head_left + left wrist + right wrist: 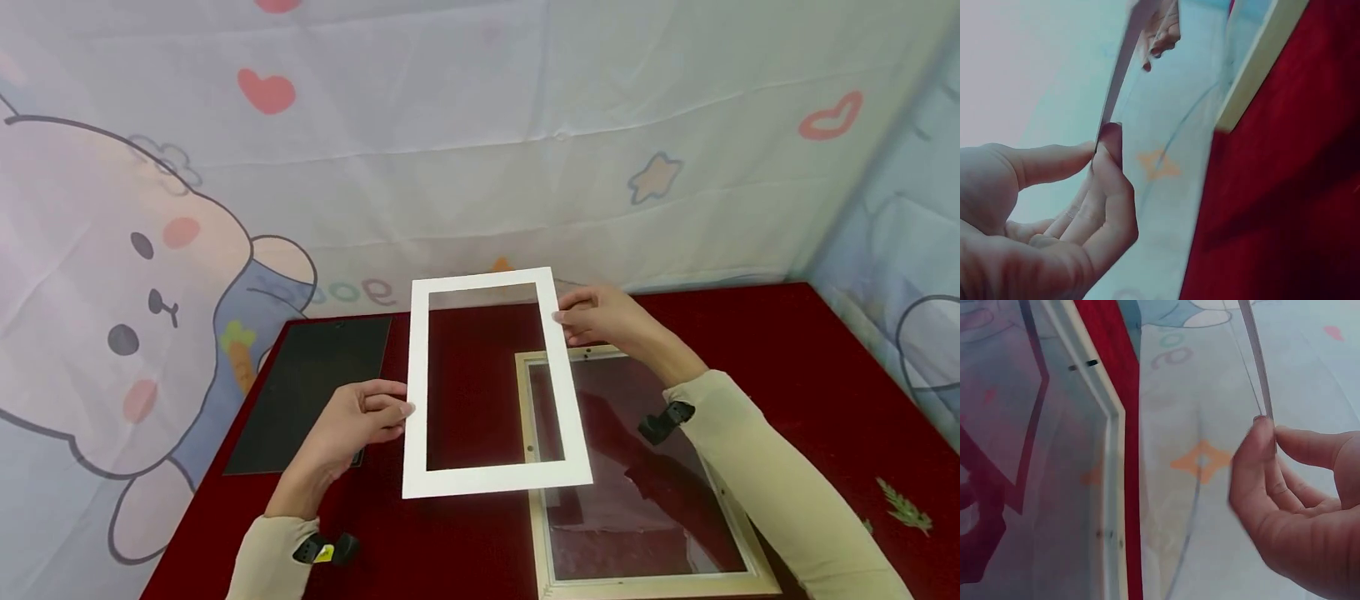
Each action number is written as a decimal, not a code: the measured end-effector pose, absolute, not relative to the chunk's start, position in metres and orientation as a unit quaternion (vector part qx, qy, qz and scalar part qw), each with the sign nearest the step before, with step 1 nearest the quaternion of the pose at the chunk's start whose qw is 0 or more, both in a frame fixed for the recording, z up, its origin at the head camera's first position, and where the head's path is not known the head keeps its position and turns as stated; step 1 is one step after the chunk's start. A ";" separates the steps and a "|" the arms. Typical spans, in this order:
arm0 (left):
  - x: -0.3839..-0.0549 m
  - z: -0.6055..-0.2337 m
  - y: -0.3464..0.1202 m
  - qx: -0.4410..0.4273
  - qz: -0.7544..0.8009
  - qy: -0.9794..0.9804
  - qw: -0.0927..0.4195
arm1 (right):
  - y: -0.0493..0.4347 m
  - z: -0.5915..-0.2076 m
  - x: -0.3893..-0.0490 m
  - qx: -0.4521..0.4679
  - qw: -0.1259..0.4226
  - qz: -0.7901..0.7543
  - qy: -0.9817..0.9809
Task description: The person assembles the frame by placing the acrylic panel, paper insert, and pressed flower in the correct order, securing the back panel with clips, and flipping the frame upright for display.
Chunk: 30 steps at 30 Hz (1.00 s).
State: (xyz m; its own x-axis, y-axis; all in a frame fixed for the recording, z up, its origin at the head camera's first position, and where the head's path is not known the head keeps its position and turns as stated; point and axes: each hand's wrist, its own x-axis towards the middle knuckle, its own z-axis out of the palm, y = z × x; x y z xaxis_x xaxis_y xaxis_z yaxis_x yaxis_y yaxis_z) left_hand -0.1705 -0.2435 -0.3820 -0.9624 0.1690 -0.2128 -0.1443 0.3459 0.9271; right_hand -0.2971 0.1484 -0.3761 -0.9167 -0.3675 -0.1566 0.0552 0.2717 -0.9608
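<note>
A white picture mat [497, 482] with a rectangular opening is held up above the table, tilted toward the head camera. My left hand [352, 421] pinches its left edge between thumb and fingers; in the left wrist view the mat [1120, 69] shows edge-on, with the left hand [1079, 212] at its rim. On the opposite side my right hand [607, 318] pinches the right edge, higher up, and the right wrist view shows this thumb-and-finger grip too. Under the right arm lies a light wooden picture frame [652, 587] with a clear, reflective pane [630, 533], partly covered by the mat and arm.
A dark backing board [315, 387] lies at the left of the red-covered table [450, 558]. Small green leaf sprigs [903, 504] rest near the right edge. A printed cloth [465, 167] hangs behind the table.
</note>
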 end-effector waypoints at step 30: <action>-0.118 -0.431 -0.135 0.040 0.665 0.685 0.294 | 0.263 -0.414 -0.205 -0.077 0.185 -0.537 0.819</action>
